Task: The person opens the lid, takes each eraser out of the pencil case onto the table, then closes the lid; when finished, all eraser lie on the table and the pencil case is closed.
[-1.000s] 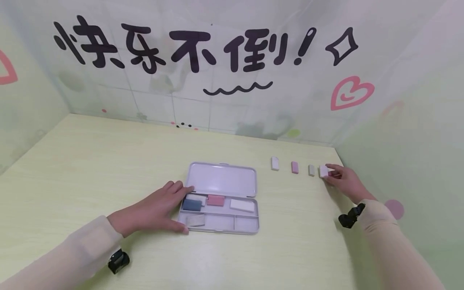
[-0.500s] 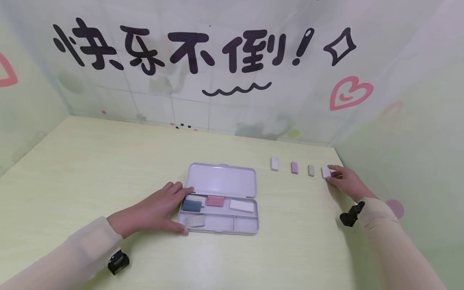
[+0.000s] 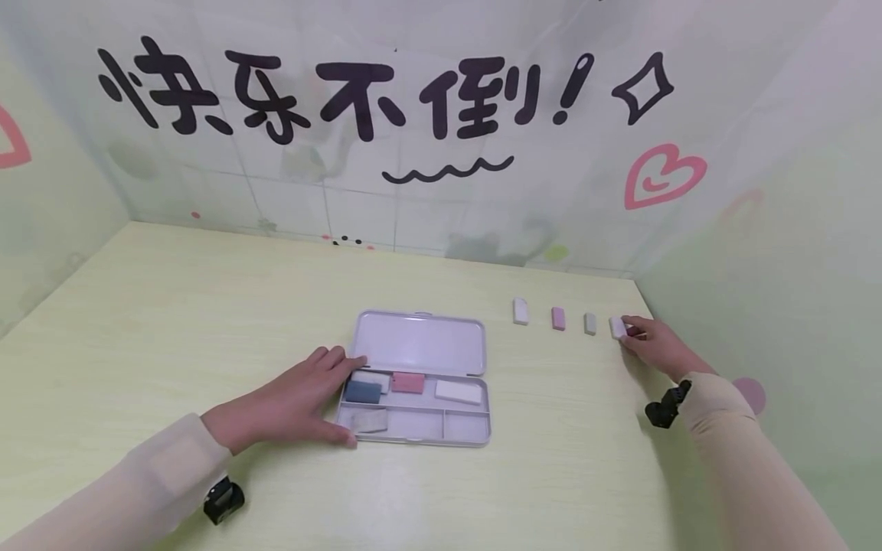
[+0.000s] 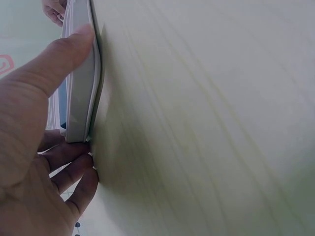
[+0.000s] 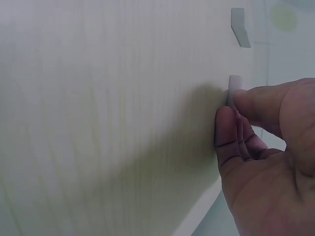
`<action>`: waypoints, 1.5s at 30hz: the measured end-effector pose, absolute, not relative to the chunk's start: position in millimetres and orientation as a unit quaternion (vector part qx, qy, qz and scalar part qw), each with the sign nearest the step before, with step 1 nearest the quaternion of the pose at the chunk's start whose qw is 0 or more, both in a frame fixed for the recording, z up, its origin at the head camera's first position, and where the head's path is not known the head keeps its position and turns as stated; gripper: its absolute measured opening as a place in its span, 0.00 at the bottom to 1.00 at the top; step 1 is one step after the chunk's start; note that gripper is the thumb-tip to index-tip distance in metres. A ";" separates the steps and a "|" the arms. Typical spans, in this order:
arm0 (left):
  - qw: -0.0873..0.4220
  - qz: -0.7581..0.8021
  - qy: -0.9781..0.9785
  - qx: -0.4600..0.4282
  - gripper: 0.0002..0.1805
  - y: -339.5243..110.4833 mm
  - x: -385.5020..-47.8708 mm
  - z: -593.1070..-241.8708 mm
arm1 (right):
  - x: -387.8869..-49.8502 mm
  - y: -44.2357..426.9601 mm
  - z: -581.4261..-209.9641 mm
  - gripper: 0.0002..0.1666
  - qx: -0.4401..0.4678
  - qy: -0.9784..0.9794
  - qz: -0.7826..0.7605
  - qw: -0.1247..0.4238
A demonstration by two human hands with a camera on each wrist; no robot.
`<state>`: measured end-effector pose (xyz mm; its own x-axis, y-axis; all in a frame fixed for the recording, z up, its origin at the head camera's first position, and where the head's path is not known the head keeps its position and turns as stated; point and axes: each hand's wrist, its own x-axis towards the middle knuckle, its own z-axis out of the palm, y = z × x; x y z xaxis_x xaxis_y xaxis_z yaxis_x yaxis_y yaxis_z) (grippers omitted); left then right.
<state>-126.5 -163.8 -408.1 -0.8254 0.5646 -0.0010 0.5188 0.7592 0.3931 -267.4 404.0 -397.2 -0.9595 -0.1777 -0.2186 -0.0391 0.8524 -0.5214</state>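
Observation:
A pale lilac pencil case [image 3: 419, 343] lies open on the table, its lid tipped back. My left hand [image 3: 296, 402] grips its left end, thumb on the front edge and fingers at the back corner; the left wrist view shows the thumb [image 4: 64, 54] against the case wall. Inside are a blue eraser [image 3: 363, 392], a pink eraser [image 3: 409, 383], a white eraser [image 3: 458, 392] and a grey eraser [image 3: 370, 420]. At the far right, my right hand [image 3: 658, 346] pinches another white eraser [image 3: 616, 327] between thumb and fingers, at the table surface.
Left of the held eraser, a small grey-green eraser [image 3: 589, 324], a pink one [image 3: 558, 318] and a white one [image 3: 520, 311] stand in a row. A printed wall sheet [image 3: 386, 207] closes off the back, and a side wall [image 3: 772, 306] rises beside my right arm.
My right hand has shifted the white eraser slightly right, widening its gap from the grey-green one, and now stays almost still. The left hand keeps its hold on the case.

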 end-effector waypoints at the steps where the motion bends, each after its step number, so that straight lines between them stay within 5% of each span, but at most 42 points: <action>1: 0.059 0.192 0.936 0.290 0.60 -163.8 -126.5 -408.2 | -267.6 403.9 -397.5 0.33 -0.058 0.954 -0.263 0.131; 13: 0.060 0.197 0.936 0.287 0.60 -163.9 -125.5 -407.0 | -267.2 405.5 -398.4 0.31 -0.047 0.959 -0.245 0.133; 23: 0.057 0.197 0.935 0.290 0.60 -164.9 -125.3 -406.5 | -264.2 389.5 -386.0 0.40 -0.019 0.965 -0.224 0.134; 34: 0.060 0.195 0.935 0.289 0.60 -164.8 -125.8 -408.6 | -250.3 310.8 -377.6 0.22 -0.215 0.951 -0.224 -0.003; 45: 0.057 0.196 0.935 0.289 0.60 -164.9 -125.7 -408.8 | -207.3 219.6 -367.5 0.12 -0.389 0.895 -0.207 0.075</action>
<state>-125.7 -164.9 -408.8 -0.8262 0.5634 0.0067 0.5185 0.7555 0.4005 -207.3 219.6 -367.5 -0.6863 -0.7268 0.0268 -0.6646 0.6117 -0.4291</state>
